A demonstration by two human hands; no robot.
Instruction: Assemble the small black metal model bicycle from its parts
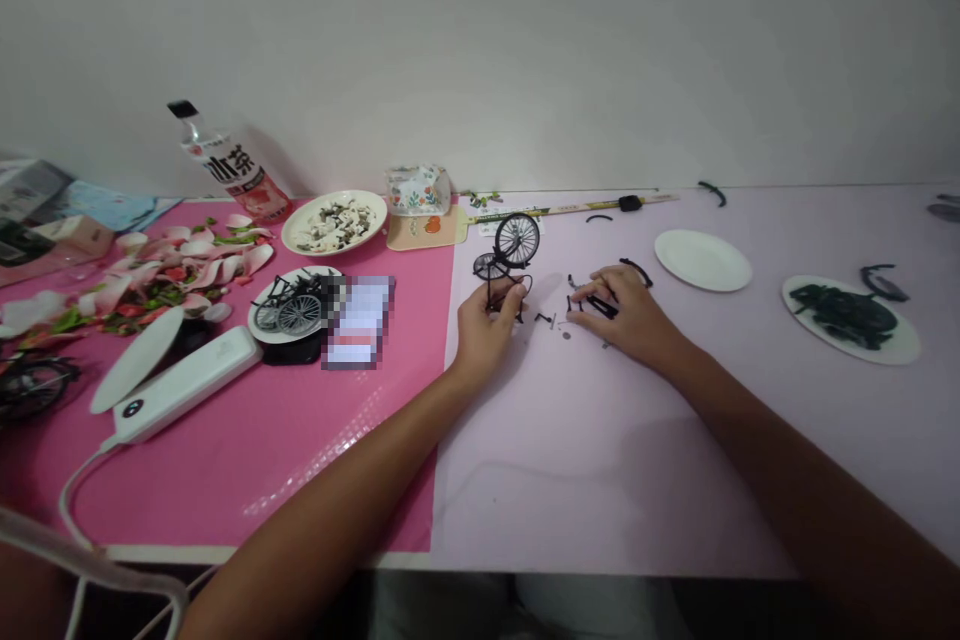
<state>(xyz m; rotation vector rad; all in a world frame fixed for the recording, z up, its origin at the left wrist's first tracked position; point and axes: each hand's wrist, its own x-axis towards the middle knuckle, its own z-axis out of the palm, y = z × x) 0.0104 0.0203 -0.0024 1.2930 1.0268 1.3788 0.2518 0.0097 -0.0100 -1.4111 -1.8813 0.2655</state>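
Left hand (486, 328) kept a narrow grip on the miniature bicycle (508, 255), upright on the tabletop (600, 440); right hand (628, 318) pinched a black part (598, 306). Loose bits (559, 323) between them could've scattered at one wrist nudge.

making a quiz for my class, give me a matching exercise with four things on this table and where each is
1 bicycle model
2 bottle
3 bare white plate
4 plate of dark parts

a leaning by the wall
b far right
c held by the left hand
d beside the right hand

Pairs: 1-c, 2-a, 3-d, 4-b
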